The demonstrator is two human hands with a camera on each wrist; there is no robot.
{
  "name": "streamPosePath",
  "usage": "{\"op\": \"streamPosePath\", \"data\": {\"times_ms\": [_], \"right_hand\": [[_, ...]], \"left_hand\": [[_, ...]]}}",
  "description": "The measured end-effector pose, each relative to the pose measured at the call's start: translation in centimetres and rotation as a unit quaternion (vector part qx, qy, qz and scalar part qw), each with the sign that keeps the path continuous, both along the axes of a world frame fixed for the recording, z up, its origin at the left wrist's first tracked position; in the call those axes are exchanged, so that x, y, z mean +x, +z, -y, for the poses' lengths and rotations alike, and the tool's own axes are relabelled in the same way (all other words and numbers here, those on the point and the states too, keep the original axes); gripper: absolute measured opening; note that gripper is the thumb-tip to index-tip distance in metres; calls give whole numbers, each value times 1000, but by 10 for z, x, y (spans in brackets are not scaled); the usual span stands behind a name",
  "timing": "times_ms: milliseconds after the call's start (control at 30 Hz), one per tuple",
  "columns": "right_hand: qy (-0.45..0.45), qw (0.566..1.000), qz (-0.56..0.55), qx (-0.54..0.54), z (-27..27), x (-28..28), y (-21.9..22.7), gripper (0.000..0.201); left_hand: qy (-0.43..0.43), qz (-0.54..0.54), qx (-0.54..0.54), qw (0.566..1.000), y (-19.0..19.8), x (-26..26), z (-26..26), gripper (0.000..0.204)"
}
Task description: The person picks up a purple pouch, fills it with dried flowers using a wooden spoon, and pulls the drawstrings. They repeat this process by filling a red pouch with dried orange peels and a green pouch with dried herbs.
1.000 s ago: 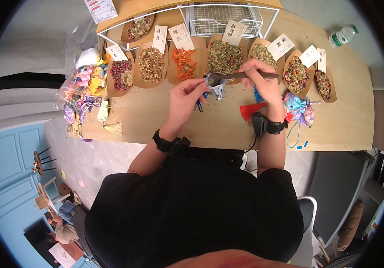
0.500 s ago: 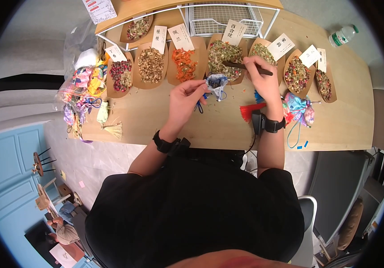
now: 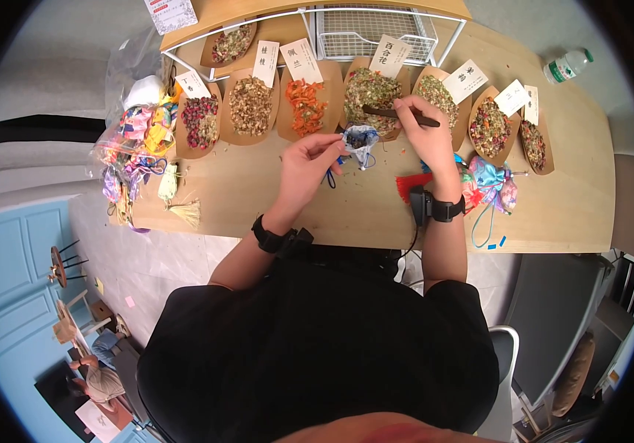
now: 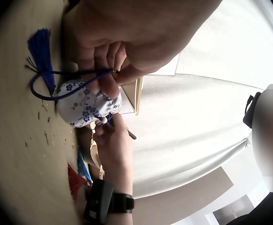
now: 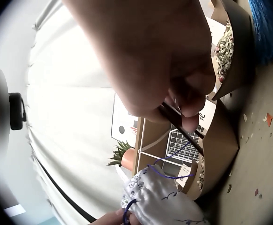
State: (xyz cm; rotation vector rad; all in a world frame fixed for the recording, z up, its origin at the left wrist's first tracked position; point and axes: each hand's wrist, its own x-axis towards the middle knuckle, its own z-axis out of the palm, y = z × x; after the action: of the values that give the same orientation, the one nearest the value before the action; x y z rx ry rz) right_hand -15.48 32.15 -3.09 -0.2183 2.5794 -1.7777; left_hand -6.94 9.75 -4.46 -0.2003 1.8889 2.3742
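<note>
Between its fingertips the left hand (image 3: 308,168) pinches the rim of a small white pouch (image 3: 361,140) with blue flowers; dark bits show inside its open mouth. A blue tassel (image 4: 41,55) and cord hang from the pouch in the left wrist view. Gripped in the right hand (image 3: 432,140) is a dark spoon (image 3: 405,115), its far end over the tray of green mixed herbs (image 3: 367,90), just behind the pouch. Whether the spoon's tip touches the herbs cannot be told. In the right wrist view the right hand (image 5: 160,61) holds the handle.
Paper trays of rose buds (image 3: 200,122), brown pieces (image 3: 250,108), orange petals (image 3: 307,105) and other mixes line the table with labels. Colourful pouches (image 3: 140,140) lie at left, more pouches (image 3: 491,179) and a red tassel (image 3: 410,184) at right. A bottle (image 3: 568,65) lies at back right.
The spoon has moved from above the pouch mouth back to the herb tray, with the right hand shifting along. The left hand keeps its hold on the pouch.
</note>
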Motion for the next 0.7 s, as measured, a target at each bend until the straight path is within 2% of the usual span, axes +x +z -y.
{"op": "streamPosePath", "data": {"times_ms": [233, 333, 533, 700], "right_hand": [[24, 1000, -12, 1, -1, 0, 0, 18], [16, 998, -6, -63, -4, -3, -8, 18], [20, 987, 37, -152, -14, 0, 8, 18], [96, 970, 43, -219, -23, 2, 9, 18]], "left_hand": [[-7, 0, -3, 1000, 0, 0, 0, 22], [-5, 1, -2, 1000, 1, 0, 0, 22], [-3, 2, 4, 1000, 2, 0, -2, 23], [-8, -2, 6, 1000, 2, -1, -2, 23]]}}
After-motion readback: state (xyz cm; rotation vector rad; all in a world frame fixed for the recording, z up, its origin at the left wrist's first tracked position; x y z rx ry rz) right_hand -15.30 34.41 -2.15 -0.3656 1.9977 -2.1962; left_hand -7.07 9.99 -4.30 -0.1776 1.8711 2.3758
